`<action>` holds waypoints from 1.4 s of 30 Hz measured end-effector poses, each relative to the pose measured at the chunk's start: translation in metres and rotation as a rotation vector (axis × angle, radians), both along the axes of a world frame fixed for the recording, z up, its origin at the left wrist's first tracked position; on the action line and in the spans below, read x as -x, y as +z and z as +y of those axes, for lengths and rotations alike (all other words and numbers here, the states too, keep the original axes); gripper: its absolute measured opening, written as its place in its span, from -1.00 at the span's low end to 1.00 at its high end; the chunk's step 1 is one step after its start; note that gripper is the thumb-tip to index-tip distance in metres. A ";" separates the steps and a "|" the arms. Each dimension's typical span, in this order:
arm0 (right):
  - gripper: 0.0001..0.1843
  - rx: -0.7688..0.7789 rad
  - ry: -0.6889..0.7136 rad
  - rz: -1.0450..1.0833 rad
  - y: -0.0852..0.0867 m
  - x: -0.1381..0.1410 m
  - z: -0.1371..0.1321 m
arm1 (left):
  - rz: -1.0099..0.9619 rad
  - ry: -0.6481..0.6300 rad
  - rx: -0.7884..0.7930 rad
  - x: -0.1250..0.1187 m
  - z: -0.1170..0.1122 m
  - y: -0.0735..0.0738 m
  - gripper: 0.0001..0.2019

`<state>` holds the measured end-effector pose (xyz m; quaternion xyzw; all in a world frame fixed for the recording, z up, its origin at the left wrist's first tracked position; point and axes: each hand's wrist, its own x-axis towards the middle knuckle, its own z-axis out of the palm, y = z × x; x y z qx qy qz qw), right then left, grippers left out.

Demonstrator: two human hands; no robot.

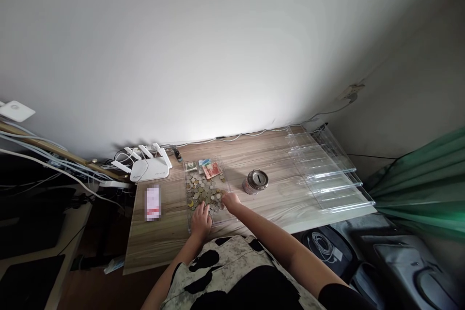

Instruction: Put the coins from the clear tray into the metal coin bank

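Many loose coins (207, 192) lie spread over a clear plastic tray (216, 223) on the wooden desk. At the tray's near edge, my left hand (201, 219) rests with its fingers stretched out over the coins. My right hand (231, 202) is at the tray's right side, its fingers curled down by the coins; whatever they hold is hidden. Several banknotes, among them a red one (212, 170), a blue one (204, 162) and a greenish one (191, 166), lie along the far end. Right of the tray, a round coin bank (256, 182) with a slotted metal lid stands upright.
A white router (150, 168) with raised antennas sits at the back left. In front of it is a blurred pink-and-white packet (153, 202). Clear acrylic panels (330, 169) overlap at the desk's right end. A white cable (240, 136) runs along the wall; a green curtain (425, 174) hangs right.
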<state>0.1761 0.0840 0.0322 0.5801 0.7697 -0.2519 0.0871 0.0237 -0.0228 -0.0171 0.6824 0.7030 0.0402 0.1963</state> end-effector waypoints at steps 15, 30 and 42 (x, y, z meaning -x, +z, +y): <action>-0.67 -0.630 -0.404 0.082 0.079 -0.104 0.028 | 0.027 -0.004 -0.031 -0.001 -0.002 0.000 -0.48; -0.81 -0.600 -0.588 0.011 0.068 -0.127 0.025 | 0.031 -0.006 -0.015 -0.003 -0.001 0.004 -0.50; -0.71 -0.754 -0.529 0.070 0.057 -0.123 0.018 | 0.026 -0.004 -0.041 -0.001 -0.002 -0.002 -0.49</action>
